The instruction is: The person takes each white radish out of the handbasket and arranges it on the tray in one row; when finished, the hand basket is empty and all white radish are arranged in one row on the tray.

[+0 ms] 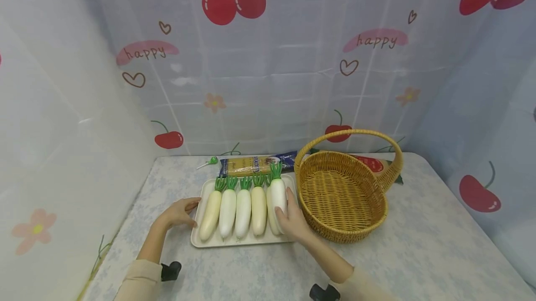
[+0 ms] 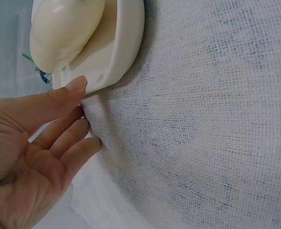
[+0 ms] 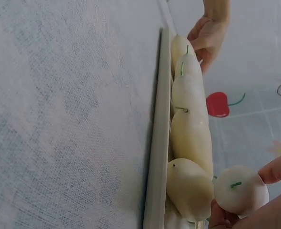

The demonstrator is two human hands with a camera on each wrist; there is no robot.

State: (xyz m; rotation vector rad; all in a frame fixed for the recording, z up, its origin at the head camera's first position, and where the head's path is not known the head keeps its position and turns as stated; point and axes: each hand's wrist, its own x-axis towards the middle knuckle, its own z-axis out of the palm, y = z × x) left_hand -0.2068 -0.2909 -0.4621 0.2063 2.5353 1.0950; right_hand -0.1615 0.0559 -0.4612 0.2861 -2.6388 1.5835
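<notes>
A white tray (image 1: 259, 240) bears a row of white and cream daikon radishes with green tops; a cream radish (image 1: 211, 215) lies leftmost. My left hand (image 1: 181, 212) is at the tray's left edge. In the left wrist view, the left thumb (image 2: 76, 85) lies at the rim, with the other fingers curled close below it. My right hand (image 1: 296, 222) grips a white daikon radish (image 1: 278, 194) between thumb and fingers at the row's right end. This radish (image 3: 240, 190) is raised above the others in the right wrist view and partly covers a cream one.
A wicker basket (image 1: 335, 196) with a tall handle stands right of the tray, close to my right hand. Behind the tray lie a yellow and blue packet (image 1: 247, 166) and a green lollipop (image 1: 213, 160). A red and green package (image 1: 372, 163) is partly hidden behind the basket.
</notes>
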